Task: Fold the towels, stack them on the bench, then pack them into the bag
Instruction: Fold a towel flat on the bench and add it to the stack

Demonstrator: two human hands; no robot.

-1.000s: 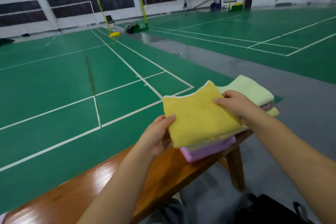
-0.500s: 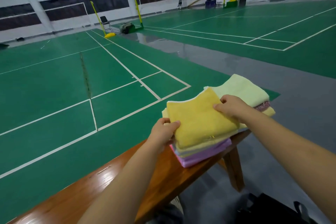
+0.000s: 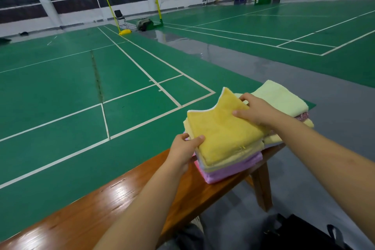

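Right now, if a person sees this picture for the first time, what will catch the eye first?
First the folded yellow towel on top of a stack of towels at the end of the wooden bench, with the left hand gripping the stack's near corner and the right hand pressing on top. Behind lies the wide green court floor with white lines.
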